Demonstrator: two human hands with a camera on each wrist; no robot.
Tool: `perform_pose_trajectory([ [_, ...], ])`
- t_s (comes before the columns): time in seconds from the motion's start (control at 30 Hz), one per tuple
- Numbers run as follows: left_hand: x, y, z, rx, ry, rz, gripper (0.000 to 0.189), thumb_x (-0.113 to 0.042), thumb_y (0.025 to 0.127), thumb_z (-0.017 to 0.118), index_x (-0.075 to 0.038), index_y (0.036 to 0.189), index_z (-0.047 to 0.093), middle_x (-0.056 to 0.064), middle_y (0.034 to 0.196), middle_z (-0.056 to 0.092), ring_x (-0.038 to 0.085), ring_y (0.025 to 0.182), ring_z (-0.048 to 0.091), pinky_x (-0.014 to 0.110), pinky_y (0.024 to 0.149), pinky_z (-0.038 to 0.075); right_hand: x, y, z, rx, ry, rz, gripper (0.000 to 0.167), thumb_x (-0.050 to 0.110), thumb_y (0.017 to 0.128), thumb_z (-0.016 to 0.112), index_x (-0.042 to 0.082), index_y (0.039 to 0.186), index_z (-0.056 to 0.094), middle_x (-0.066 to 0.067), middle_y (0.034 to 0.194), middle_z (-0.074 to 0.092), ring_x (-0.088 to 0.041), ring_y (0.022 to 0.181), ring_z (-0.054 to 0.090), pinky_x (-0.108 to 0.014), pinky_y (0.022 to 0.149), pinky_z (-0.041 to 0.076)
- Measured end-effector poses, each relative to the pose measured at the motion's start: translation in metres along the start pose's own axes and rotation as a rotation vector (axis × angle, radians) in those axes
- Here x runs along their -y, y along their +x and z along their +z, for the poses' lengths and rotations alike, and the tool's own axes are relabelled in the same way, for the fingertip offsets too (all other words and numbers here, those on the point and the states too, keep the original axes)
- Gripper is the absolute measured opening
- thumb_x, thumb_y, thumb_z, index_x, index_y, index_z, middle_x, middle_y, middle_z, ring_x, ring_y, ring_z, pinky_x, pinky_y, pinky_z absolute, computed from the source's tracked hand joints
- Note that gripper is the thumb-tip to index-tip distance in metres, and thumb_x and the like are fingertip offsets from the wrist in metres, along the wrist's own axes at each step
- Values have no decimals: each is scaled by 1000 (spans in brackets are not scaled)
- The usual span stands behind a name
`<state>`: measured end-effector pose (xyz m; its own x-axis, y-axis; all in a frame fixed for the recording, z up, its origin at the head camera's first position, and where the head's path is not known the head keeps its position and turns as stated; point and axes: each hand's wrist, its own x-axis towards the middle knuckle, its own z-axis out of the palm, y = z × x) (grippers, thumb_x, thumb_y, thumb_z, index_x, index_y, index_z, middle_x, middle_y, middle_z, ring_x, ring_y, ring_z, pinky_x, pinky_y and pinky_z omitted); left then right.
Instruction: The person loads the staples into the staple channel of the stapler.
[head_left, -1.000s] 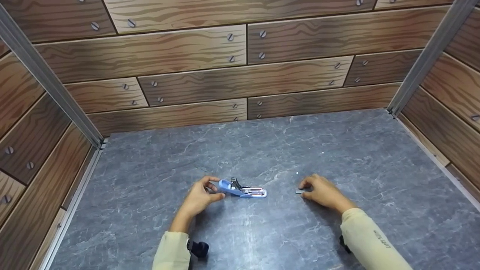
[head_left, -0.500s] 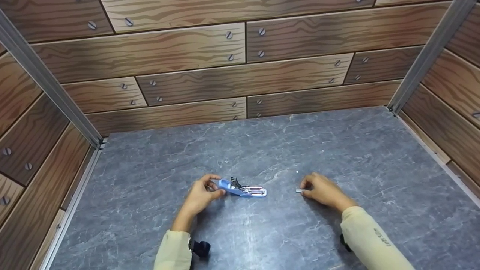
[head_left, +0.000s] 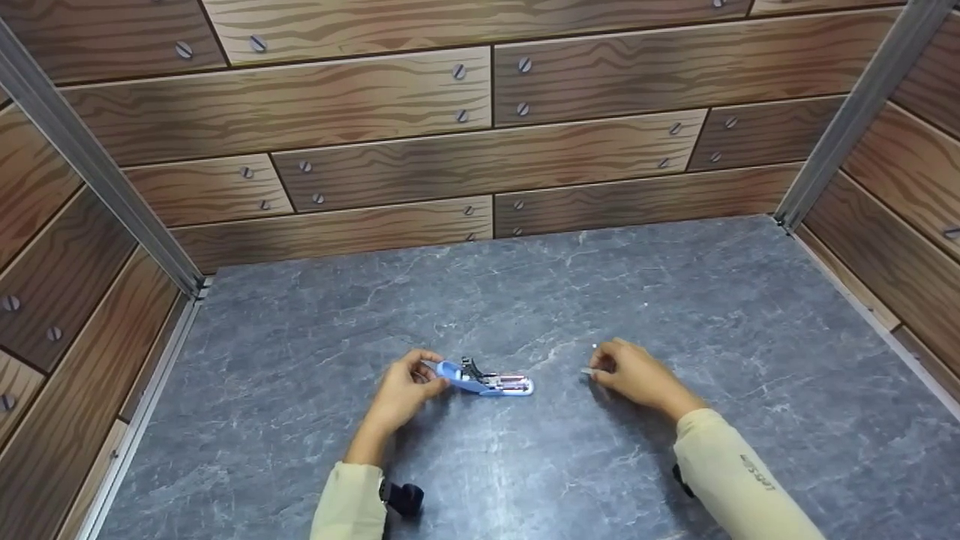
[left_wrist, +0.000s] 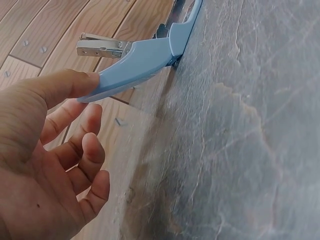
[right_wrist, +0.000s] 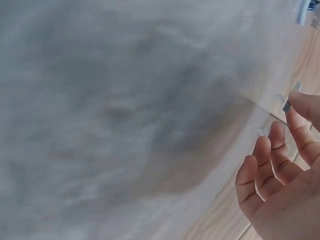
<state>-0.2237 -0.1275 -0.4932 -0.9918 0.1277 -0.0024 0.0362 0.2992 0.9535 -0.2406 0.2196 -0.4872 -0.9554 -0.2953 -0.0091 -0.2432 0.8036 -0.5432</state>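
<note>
A light-blue stapler (head_left: 469,385) stands opened up on the table, its metal parts exposed and its long end pointing right. My left hand (head_left: 399,396) pinches the raised left end of it between thumb and index finger; in the left wrist view the blue handle (left_wrist: 135,65) slants up into that pinch while the other fingers curl loosely. To the right, my right hand (head_left: 637,376) holds a short grey strip of staples (head_left: 586,371) between thumb and index finger. The right wrist view shows this strip (right_wrist: 297,87) sticking out past the thumb. A gap separates strip and stapler.
The grey marbled tabletop (head_left: 337,315) lies under both hands. Two tiny white specks lie beyond the right hand, one being a speck (head_left: 646,304) farther back. Wood-patterned walls (head_left: 375,180) with metal corner posts (head_left: 105,157) enclose the back and sides.
My right hand has lifted slightly and moved left toward the stapler with the staple strip. The left hand and the stapler have stayed in place.
</note>
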Motion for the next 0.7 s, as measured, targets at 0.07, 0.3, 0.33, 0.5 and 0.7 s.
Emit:
perform_pose_trajectory([
  [0.07,-7,-3,-1,4,0,-3,33,7,78,67,12,109,58,4,76,55,11,64,46,15,52,38,7,3,-1,0,7,-1,5,12,85,67,11,88,63,-3,88,57,-15,80,52,-34,73,44],
  [0.3,8,3,1,-11,13,-1,34,4,78,69,8,111,60,2,76,55,9,62,46,16,50,38,26,14,5,-21,13,-25,7,13,83,67,11,89,64,-4,91,61,-17,83,56,-38,76,48],
  [0.33,9,3,1,-10,15,-1,34,3,78,69,7,111,60,2,76,55,9,62,46,16,50,39,29,15,7,-22,16,-31,7,13,83,67,11,89,64,-4,90,61,-17,82,56,-37,75,48],
  [0.5,7,2,1,-4,11,-9,34,3,79,70,6,111,60,3,77,56,10,62,47,17,50,40,39,21,16,-36,31,-52,7,11,83,66,9,89,64,-4,87,61,-15,79,55,-33,73,46],
  [0.7,6,1,2,-3,13,-14,34,3,79,69,6,112,59,3,77,57,10,62,47,18,51,40,49,26,24,-39,24,-56,8,12,82,66,10,89,64,-2,89,60,-16,82,55,-35,74,47],
])
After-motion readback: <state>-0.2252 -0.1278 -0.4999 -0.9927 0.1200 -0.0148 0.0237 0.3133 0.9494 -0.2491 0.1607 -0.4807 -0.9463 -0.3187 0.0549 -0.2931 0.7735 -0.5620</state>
